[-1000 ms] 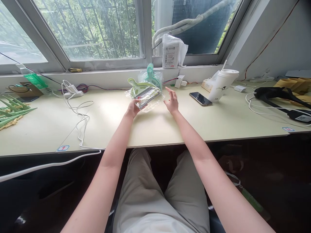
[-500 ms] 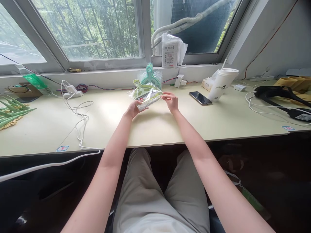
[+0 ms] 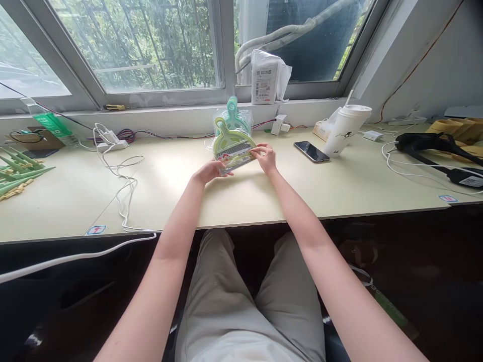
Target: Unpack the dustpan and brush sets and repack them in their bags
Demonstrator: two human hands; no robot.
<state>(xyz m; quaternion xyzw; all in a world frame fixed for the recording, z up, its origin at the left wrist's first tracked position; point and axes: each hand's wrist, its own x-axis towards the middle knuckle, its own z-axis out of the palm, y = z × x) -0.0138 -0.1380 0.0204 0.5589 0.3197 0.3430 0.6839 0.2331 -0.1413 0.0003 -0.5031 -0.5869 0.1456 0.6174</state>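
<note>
Surface: a pale yellow-green desk is running along under the window; daylight is glaring on its top, left of the hands.
Sill: a plastic-wrapped paper pack is standing there, against the glass.
Left hand: closing around the lower left corner of the wrapped lime-green dustpan set, fingers reaching underneath.
Right hand: pinching the set's right edge, thumb and fingertips nearly together on it.
Dustpan set: tilting between both hands, handle pointing up and away toward the window, bristles and printed label showing near the front.
Behind it: a wrapped teal dustpan is standing by the wall, partly hidden; can't tell if the two are touching.
Right side: a phone is lying well apart from the right hand, a lidded cup standing just beyond.
Left side: a white cable is snaking toward the front edge, a stretch of desktop separating it from the left hand.
Front edge: running beneath both forearms, above the lap.
</note>
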